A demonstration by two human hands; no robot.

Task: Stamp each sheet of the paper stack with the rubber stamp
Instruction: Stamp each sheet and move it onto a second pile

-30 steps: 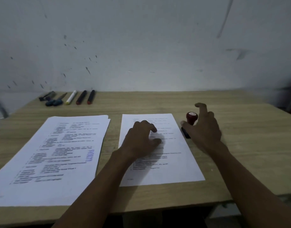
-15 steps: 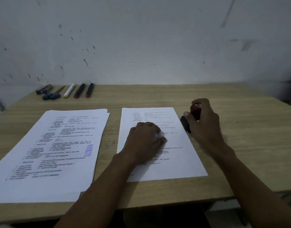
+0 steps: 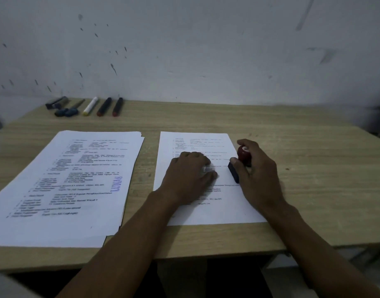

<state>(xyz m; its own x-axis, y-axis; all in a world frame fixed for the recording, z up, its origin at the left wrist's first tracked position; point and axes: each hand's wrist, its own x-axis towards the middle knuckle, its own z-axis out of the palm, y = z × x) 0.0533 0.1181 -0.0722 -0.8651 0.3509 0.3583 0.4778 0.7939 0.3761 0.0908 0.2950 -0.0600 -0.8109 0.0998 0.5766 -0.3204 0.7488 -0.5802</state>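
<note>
Our right hand curls around the rubber stamp, fingers wrapped on its round red knob while the thumb rests along the dark rectangular base. The stamp sits at the right edge of the single printed sheet and looks tilted; we cannot tell whether its face touches the paper. Left of the stamp, our left hand lies palm down on the middle of that sheet with fingers bent, pressing it flat to the wooden table. Farther left of the stamp, apart from the sheet, lies a stack of papers whose top page already carries a blue stamped word. Far beyond the stamp, by the wall, markers lie in a row. We judge the stamp light and rigid, best gripped by the knob and pushed straight down; the sheet is thin and slides easily, so it needs a flat hand holding it.
</note>
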